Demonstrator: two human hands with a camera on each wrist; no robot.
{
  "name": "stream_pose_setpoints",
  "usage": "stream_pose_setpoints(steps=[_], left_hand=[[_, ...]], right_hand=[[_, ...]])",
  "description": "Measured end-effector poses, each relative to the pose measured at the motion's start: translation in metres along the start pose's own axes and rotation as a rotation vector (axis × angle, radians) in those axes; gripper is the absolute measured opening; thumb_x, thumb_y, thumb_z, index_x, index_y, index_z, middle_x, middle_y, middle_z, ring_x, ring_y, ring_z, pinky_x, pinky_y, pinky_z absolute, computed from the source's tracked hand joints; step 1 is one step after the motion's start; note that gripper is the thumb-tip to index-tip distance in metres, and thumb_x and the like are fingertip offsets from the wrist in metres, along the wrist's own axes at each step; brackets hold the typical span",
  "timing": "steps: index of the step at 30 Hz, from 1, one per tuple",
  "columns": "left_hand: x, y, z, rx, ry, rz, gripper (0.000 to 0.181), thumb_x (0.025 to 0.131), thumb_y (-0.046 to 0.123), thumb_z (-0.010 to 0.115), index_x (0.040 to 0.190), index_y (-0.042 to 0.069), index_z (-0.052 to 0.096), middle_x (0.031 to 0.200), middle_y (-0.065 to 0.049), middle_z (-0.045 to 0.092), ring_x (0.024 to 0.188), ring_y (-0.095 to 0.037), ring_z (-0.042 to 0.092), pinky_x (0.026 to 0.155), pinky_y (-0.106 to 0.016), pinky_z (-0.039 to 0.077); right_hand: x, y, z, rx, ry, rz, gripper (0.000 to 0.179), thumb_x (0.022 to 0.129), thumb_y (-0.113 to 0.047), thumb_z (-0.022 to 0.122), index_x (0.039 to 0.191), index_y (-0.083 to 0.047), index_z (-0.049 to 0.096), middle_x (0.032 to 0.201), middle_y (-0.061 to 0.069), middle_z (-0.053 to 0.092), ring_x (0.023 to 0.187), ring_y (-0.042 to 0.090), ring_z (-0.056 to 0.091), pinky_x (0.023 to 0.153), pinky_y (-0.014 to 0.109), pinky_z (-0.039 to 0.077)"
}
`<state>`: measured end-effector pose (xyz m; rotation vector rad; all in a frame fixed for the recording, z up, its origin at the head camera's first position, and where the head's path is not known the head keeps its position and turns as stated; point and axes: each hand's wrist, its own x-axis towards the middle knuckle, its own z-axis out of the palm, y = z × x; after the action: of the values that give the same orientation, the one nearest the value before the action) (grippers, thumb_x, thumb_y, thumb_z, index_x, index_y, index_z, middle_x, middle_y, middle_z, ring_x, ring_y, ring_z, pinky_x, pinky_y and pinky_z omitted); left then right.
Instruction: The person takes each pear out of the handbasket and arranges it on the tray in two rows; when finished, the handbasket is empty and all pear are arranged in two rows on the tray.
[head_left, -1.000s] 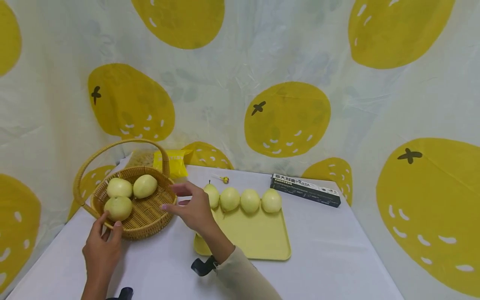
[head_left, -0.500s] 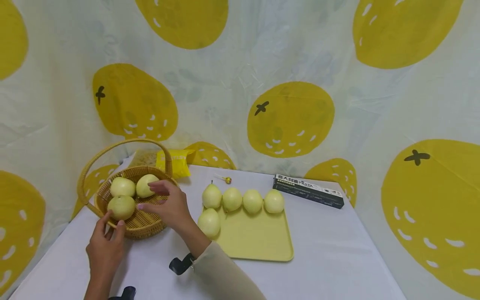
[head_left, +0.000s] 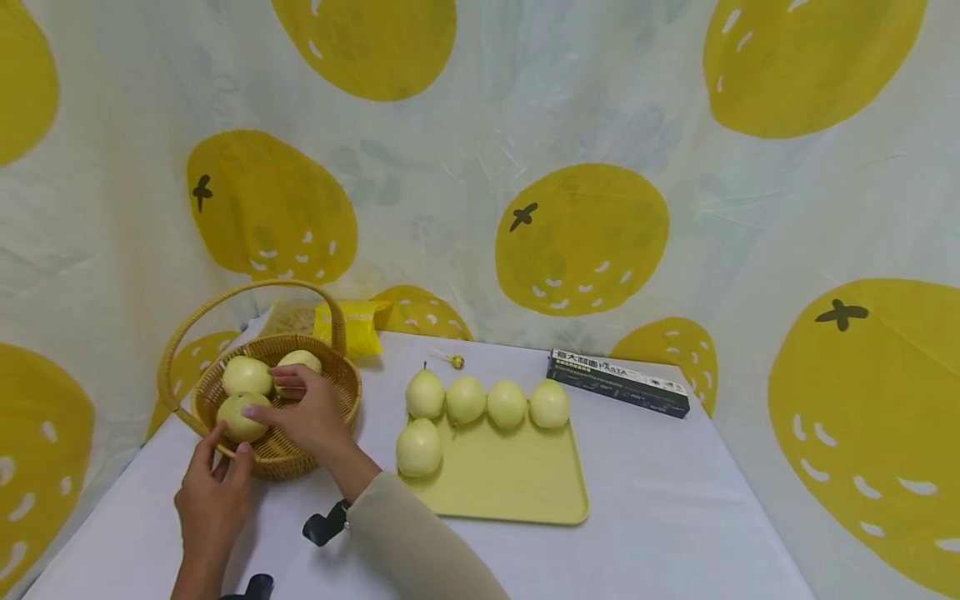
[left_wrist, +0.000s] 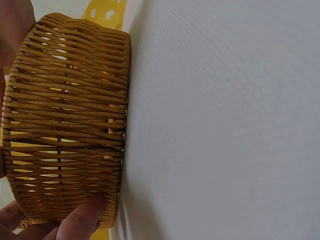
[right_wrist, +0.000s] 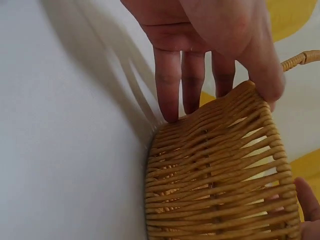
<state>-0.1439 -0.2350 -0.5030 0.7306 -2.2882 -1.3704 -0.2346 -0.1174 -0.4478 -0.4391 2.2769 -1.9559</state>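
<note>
A round wicker basket (head_left: 348,400) with an arched handle holds three pale yellow-green pears: one at the front (head_left: 238,423), one at the back left (head_left: 247,375) and one at the back right (head_left: 300,360). At the near left rim my left hand (head_left: 213,508) holds the basket, thumb and index at the rim, other fingers against its outer wall, as the right wrist view shows. Inside the basket hovers my right hand (head_left: 311,417), thumb and fingers spread apart. Its thumb overlaps the front pear and its fingertips partly cover the back right one.
Right of the basket lies a yellow tray (head_left: 510,483) with several pears (head_left: 465,400) along its back and left edges. Behind are a lollipop (head_left: 456,361), a black pasta box (head_left: 618,383) and a yellow pasta bag (head_left: 352,325). A fruit-print curtain (head_left: 585,242) backs the table.
My right hand has moved left from between tray and basket to over the pears, uncovering the tray's left pear. My left hand stays at the basket rim.
</note>
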Motion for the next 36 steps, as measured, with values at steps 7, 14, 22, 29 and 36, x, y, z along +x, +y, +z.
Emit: stream_pose_setpoints(steps=[7, 14, 22, 29, 36], left_hand=[[-0.001, 0.001, 0.003, -0.002, 0.005, -0.013, 0.064, 0.111, 0.039, 0.048, 0.169, 0.017, 0.031, 0.174, -0.016, 0.029, 0.148, -0.051, 0.046, 0.116, -0.064, 0.045], [-0.002, 0.0, 0.007, -0.002, 0.006, -0.007, 0.064, 0.112, 0.037, 0.048, 0.168, 0.014, 0.031, 0.174, -0.015, 0.03, 0.15, -0.049, 0.044, 0.116, -0.063, 0.045], [-0.001, 0.002, 0.008, 0.007, 0.02, 0.016, 0.063, 0.111, 0.036, 0.049, 0.168, 0.013, 0.032, 0.174, -0.015, 0.032, 0.15, -0.049, 0.045, 0.116, -0.062, 0.046], [-0.001, -0.001, 0.007, 0.018, 0.028, 0.021, 0.063, 0.112, 0.035, 0.048, 0.167, 0.01, 0.032, 0.174, -0.014, 0.032, 0.15, -0.049, 0.044, 0.116, -0.063, 0.046], [-0.002, 0.0, 0.006, 0.014, 0.027, 0.018, 0.064, 0.111, 0.037, 0.048, 0.168, 0.012, 0.032, 0.174, -0.013, 0.032, 0.149, -0.049, 0.045, 0.116, -0.063, 0.046]], right_hand=[[0.013, 0.001, 0.016, -0.014, -0.01, 0.051, 0.042, 0.083, -0.029, 0.094, 0.119, -0.034, 0.074, 0.122, -0.014, 0.07, 0.111, 0.007, 0.068, 0.083, 0.016, 0.061], [0.024, 0.01, 0.024, 0.014, -0.036, 0.157, 0.037, 0.083, -0.021, 0.094, 0.114, -0.031, 0.077, 0.116, -0.007, 0.07, 0.099, 0.005, 0.065, 0.075, 0.019, 0.061], [0.029, 0.011, 0.026, -0.055, -0.079, 0.204, 0.036, 0.082, -0.014, 0.094, 0.112, -0.029, 0.079, 0.108, -0.007, 0.071, 0.091, 0.005, 0.063, 0.073, 0.021, 0.059], [0.029, 0.009, 0.029, -0.124, -0.116, 0.216, 0.035, 0.082, -0.012, 0.093, 0.113, -0.026, 0.081, 0.104, -0.006, 0.07, 0.087, 0.003, 0.059, 0.071, 0.019, 0.056], [0.028, 0.012, 0.03, -0.126, -0.146, 0.218, 0.037, 0.081, -0.01, 0.094, 0.11, -0.026, 0.077, 0.108, -0.007, 0.07, 0.094, 0.006, 0.061, 0.078, 0.021, 0.057]])
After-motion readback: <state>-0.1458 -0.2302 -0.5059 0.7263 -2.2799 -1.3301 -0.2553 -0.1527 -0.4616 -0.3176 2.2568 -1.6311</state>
